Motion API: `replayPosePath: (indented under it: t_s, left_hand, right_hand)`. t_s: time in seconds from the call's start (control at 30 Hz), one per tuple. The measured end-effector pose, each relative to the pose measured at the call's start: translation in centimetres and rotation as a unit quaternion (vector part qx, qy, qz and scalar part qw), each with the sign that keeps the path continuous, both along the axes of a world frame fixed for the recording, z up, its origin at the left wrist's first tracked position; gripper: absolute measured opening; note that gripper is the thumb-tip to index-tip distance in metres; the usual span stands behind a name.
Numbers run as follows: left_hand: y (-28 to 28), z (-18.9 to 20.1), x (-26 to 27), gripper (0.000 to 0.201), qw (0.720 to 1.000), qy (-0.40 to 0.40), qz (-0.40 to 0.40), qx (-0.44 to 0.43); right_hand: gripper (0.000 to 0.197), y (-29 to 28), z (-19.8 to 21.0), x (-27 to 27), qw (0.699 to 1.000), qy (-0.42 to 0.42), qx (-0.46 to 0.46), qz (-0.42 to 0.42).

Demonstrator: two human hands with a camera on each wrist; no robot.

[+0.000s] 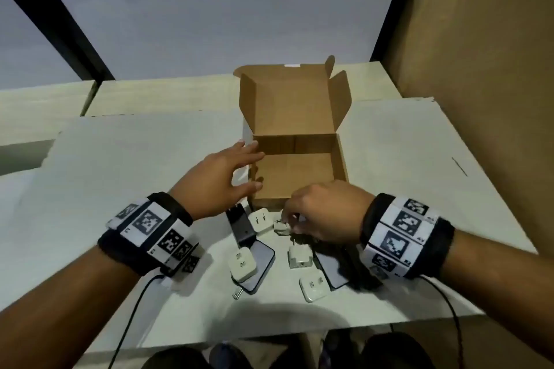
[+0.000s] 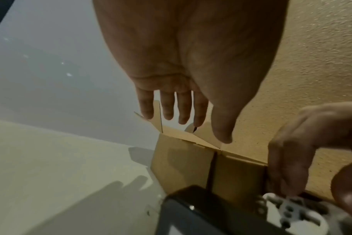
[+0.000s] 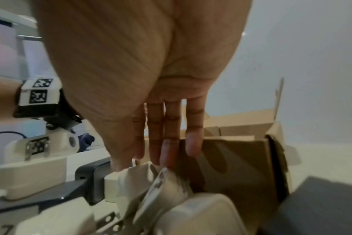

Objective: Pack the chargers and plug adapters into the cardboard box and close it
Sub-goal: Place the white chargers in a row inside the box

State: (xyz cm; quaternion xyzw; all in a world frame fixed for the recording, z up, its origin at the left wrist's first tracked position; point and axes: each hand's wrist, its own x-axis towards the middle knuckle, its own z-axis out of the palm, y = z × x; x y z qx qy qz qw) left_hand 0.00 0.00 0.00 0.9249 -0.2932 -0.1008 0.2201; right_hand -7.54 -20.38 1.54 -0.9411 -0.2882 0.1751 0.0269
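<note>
An open cardboard box (image 1: pixel 299 177) stands mid-table with its lid upright and nothing visible inside. My left hand (image 1: pixel 253 168) is spread with straight fingers at the box's left wall (image 2: pixel 181 167), thumb near the front-left corner. My right hand (image 1: pixel 287 223), just in front of the box, pinches a white plug adapter (image 1: pixel 280 226) lying on the table; the pinch also shows in the left wrist view on the adapter (image 2: pixel 291 208). Several more white adapters (image 1: pixel 242 263) and a black charger (image 1: pixel 239 226) lie nearby in front of the box.
Two dark flat slabs (image 1: pixel 262 263) (image 1: pixel 332 271) lie among the adapters. A tall brown panel (image 1: pixel 479 69) rises at the right. Cables run from both wrist bands over the table's front edge (image 1: pixel 269 335).
</note>
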Motion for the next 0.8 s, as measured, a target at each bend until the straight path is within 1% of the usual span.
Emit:
replayPosePath:
  t_s: [0.07,0.13,0.23,0.33,0.43,0.5,0.57,0.63,0.7,0.8]
  left_hand:
    - [0.0,-0.6,0.2,0.065,1.0,-0.023,-0.02,-0.006]
    - [0.1,-0.9,0.2,0.068,0.999,-0.043,-0.029,0.004]
    - [0.3,-1.3,-0.4,0.067,0.995,-0.087,-0.034,0.022]
    - [0.3,-1.5,-1.0,0.063,0.992,-0.121,-0.015,0.02]
    - [0.5,-1.9,-1.4,0.058,0.991,-0.128,0.015,0.023]
    - [0.6,-2.2,-1.4,0.052,0.992,-0.12,0.029,0.028]
    - [0.7,-2.5,-1.4,0.04,0.994,-0.103,0.031,0.022]
    - [0.8,-2.5,-1.4,0.029,0.996,-0.086,0.028,0.008]
    - [0.8,-2.3,-1.4,0.023,0.997,-0.07,0.022,-0.001]
    - [0.8,-1.6,-0.7,0.022,0.999,-0.046,0.012,0.014]
  right_hand:
    - [0.029,-0.1,-0.6,0.4,1.0,-0.018,-0.019,0.005]
    - [0.031,0.2,-0.8,0.5,0.997,-0.054,-0.046,0.038]
    - [0.035,1.2,-1.4,0.1,0.989,-0.085,-0.095,0.074]
    - [0.037,2.2,-2.3,0.0,0.983,-0.113,-0.126,0.075]
    - [0.034,2.9,-2.8,-0.2,0.979,-0.126,-0.147,0.061]
    - [0.033,3.0,-2.2,-0.3,0.983,-0.123,-0.128,0.038]
    - [0.035,2.7,-0.9,-0.4,0.992,-0.09,-0.084,0.002]
    - [0.035,2.2,0.9,-0.1,0.996,-0.077,-0.051,-0.008]
    - [0.033,1.3,2.4,1.1,0.997,-0.075,-0.023,-0.021]
    - [0.033,0.4,3.2,4.8,0.993,-0.083,0.027,-0.076]
